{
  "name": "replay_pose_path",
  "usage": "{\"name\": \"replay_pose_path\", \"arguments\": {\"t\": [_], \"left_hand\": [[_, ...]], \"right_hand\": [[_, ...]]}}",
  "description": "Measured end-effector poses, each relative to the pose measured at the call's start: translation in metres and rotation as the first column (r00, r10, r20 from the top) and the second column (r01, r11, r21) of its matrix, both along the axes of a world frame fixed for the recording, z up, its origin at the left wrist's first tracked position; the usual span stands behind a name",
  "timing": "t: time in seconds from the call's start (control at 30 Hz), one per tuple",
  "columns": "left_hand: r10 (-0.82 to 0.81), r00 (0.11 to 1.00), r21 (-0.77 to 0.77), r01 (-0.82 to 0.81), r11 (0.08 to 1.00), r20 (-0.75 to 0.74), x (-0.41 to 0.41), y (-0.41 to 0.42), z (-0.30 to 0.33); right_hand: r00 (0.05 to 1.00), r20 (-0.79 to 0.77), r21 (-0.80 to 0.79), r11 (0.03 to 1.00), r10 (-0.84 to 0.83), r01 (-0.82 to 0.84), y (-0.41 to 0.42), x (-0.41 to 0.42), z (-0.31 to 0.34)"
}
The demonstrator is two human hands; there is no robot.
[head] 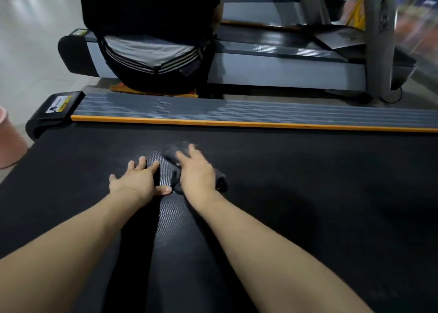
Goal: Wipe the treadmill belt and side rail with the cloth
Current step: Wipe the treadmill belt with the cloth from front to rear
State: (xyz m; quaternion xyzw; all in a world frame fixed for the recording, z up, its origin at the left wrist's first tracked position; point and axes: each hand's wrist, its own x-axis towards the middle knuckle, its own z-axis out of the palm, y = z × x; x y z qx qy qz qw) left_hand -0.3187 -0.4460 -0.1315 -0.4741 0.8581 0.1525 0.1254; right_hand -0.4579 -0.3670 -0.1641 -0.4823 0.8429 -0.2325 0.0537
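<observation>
The black treadmill belt (308,194) fills the lower part of the head view. Along its far edge runs a grey ribbed side rail (260,112) with an orange strip. My right hand (198,174) presses flat on a dark grey cloth (174,150) in the middle of the belt; the cloth shows beyond the fingertips and beside the wrist. My left hand (138,179) lies flat on the bare belt just left of the cloth, fingers spread, holding nothing.
Another person (151,35) in dark clothes crouches just beyond the side rail, at a second treadmill (284,68). Grey uprights (376,40) rise at the right. A pink bucket (9,142) stands at the left edge on the pale floor.
</observation>
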Motion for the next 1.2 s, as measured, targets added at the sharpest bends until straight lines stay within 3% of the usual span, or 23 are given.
{"name": "replay_pose_path", "arguments": {"t": [0.07,0.13,0.2,0.3,0.47,0.57,0.67,0.73,0.83,0.93,1.1,1.2], "left_hand": [[0.001,1.000,-0.030,-0.002,1.000,-0.016,0.004,0.008,0.003],[-0.015,0.999,-0.051,0.013,0.999,-0.031,0.010,0.017,0.008],[-0.031,0.999,-0.044,0.030,0.999,-0.029,0.020,0.022,0.012],[-0.023,1.000,0.066,0.023,0.998,0.011,0.032,0.026,0.010],[0.007,1.000,0.083,-0.006,0.997,-0.010,0.028,0.030,0.004],[0.006,0.999,0.083,-0.003,0.997,-0.033,0.029,0.030,0.001],[0.014,0.999,0.084,-0.011,0.996,-0.037,0.030,0.029,0.001],[0.022,0.999,0.090,-0.019,0.996,-0.038,0.030,0.029,-0.001],[0.022,0.999,0.093,-0.018,0.995,-0.044,0.031,0.029,-0.001],[0.025,0.998,0.098,-0.019,0.995,-0.054,0.030,0.029,-0.002],[0.015,0.998,0.106,-0.009,0.994,-0.055,0.030,0.030,-0.001],[0.013,0.999,0.099,-0.010,0.995,-0.033,0.031,0.028,0.001]], "right_hand": [[0.984,0.006,0.018,0.984,0.178,-0.178,0.000,0.003,0.001],[0.987,0.002,0.007,0.987,0.162,-0.162,0.022,-0.033,-0.001],[0.999,0.009,-0.030,0.999,-0.033,0.034,0.062,-0.084,-0.006],[0.937,0.031,-0.027,0.937,-0.349,0.350,0.120,-0.137,-0.004],[0.861,0.040,-0.010,0.861,-0.507,0.508,0.097,-0.117,-0.006],[0.932,0.013,-0.011,0.932,-0.362,0.362,0.040,-0.069,-0.002],[0.999,-0.037,-0.087,0.996,0.006,-0.009,-0.001,-0.017,-0.005],[0.978,-0.016,-0.096,0.973,0.209,-0.210,0.009,-0.007,-0.005],[0.928,-0.018,-0.178,0.912,0.372,-0.369,0.055,-0.023,-0.010],[0.920,-0.059,-0.203,0.898,0.387,-0.390,0.063,-0.047,-0.017],[0.988,-0.038,-0.079,0.986,0.147,-0.149,-0.038,-0.079,-0.003],[0.994,-0.017,-0.112,0.987,0.110,-0.111,-0.053,-0.081,0.002]]}}
